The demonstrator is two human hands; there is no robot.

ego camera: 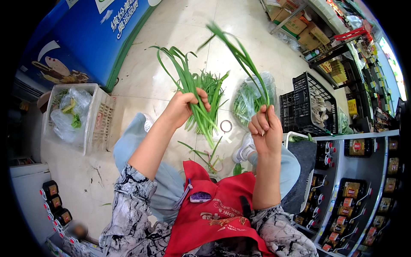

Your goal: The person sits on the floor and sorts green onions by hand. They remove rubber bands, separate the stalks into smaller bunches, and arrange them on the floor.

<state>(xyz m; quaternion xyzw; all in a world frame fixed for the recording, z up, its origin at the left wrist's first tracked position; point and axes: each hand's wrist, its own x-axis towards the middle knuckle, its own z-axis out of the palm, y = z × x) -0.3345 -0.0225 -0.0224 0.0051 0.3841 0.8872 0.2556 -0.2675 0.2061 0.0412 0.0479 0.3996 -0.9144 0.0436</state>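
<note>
My left hand (185,107) is closed around a bunch of long flat green leaves, probably garlic chives (183,72), their pale cut ends pointing down towards me. A few more stalks (253,72) stand up from my right hand (266,126), pinched near their base; their tips are blurred. Below and beyond my left hand, a larger pile of the same greens (213,93) lies on the tiled floor. A roll of tape (226,126) rests just right of that pile. Behind my right hand sits a clear plastic bag of greens (249,96).
Loose leaf scraps (208,159) lie on the floor between my feet. A white crate (96,120) with plastic bags stands left, near a blue freezer (86,38). To the right are black crates (308,106) and shelves of dark bottles (351,189). I wear a red apron (221,205).
</note>
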